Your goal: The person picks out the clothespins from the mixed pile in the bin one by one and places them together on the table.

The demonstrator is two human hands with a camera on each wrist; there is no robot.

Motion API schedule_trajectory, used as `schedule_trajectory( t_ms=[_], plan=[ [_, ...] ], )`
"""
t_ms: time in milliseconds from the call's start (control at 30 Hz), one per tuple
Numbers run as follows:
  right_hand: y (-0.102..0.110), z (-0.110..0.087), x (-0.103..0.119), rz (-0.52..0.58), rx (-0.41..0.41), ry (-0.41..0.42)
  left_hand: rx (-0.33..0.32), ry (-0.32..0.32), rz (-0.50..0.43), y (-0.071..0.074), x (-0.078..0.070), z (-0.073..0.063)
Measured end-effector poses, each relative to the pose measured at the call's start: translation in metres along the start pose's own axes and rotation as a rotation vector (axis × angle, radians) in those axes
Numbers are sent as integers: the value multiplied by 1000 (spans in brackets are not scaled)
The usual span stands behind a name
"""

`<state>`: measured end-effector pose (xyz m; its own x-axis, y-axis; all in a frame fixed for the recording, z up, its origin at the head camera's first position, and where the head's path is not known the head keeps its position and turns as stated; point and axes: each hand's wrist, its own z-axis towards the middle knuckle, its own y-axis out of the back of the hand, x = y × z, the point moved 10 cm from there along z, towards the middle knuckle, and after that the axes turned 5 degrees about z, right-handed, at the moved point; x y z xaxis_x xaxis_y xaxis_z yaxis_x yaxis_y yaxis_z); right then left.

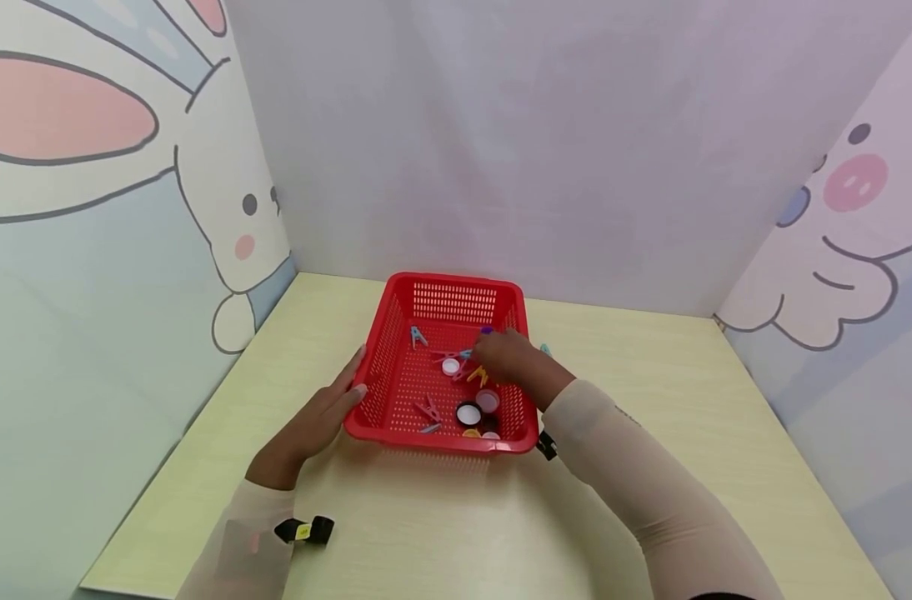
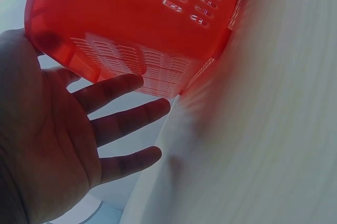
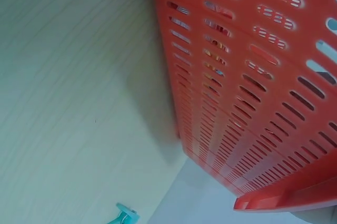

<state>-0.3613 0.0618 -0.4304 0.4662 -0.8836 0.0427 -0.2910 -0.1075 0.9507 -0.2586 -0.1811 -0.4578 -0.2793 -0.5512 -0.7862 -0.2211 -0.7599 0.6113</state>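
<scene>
A red plastic basket (image 1: 381, 358) with slotted walls stands on the table. My left hand (image 1: 324, 417) holds its left rim, thumb over the edge; in the left wrist view the other fingers (image 2: 131, 121) stretch along the outside. My right hand (image 1: 508, 357) reaches over the right wall into the basket, fingers pointing down. A purple piece (image 1: 487, 330) shows at its far side, and a light blue clothespin (image 1: 467, 354) lies by the fingertips. Below the hand are a yellow clothespin (image 1: 478, 376) and a white cap (image 1: 451, 367). The right fingertips are hidden, so I cannot tell what they hold.
Nearer the basket's front lie a black-rimmed white lid (image 1: 468, 414), a pinkish cap (image 1: 488, 401) and a pink clothespin (image 1: 429, 409). A blue clothespin (image 1: 417, 337) is at the back left. Outside the right wall is a teal clip (image 3: 125, 215) on the table (image 1: 636, 392).
</scene>
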Motion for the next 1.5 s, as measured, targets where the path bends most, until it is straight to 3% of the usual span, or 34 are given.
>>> schedule_trajectory(
  t_ms=[233,467,700,933,1200,1500],
  plan=[
    [5,-1,-6,175,-3,-41,-2,-20,11,2,-2,1],
    [1,-3,4,-33,-53,35,4,9,-8,-1,2,0],
    [-5,2,1,-94,-37,12,9,8,-16,-1,3,0],
    [-6,3,7,-191,-40,55,7,-9,-14,0,1,1],
    [-7,3,6,-191,-32,35,8,-2,-26,1,2,2],
    [-9,5,4,-144,31,7,9,8,-14,1,1,2]
  ],
)
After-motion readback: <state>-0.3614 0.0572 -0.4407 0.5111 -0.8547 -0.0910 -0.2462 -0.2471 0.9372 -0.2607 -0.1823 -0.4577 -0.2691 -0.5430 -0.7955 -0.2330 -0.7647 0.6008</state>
